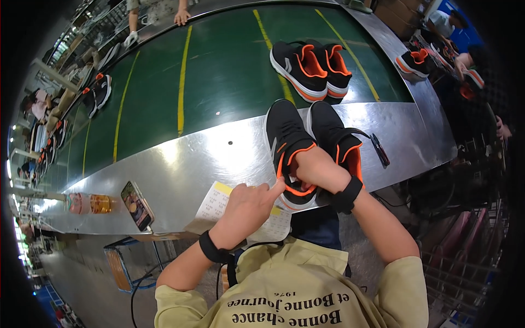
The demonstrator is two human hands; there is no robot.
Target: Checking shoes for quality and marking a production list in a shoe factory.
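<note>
A black sneaker [286, 127] with orange lining and white sole stands at the metal table's front edge, toe pointing away. My right hand [320, 168] reaches into its opening, with the fingertips hidden inside. My left hand [246, 210] is closed at the heel side, pressing the orange collar between thumb and finger. The mate sneaker [327, 121] stands close on the right, its opening partly behind my right wrist. A sheet of small printed white labels [210, 206] with yellow parts lies under my left hand and hangs over the edge.
Another sneaker pair [299, 68] sits on the green conveyor belt [219, 71]. A dark pen-like tool [379, 150] lies right of the shoes. A phone [135, 205] and amber drink bottle [90, 204] stand left. Co-workers' hands [182, 17] show across the belt; a sneaker [414, 63] sits far right.
</note>
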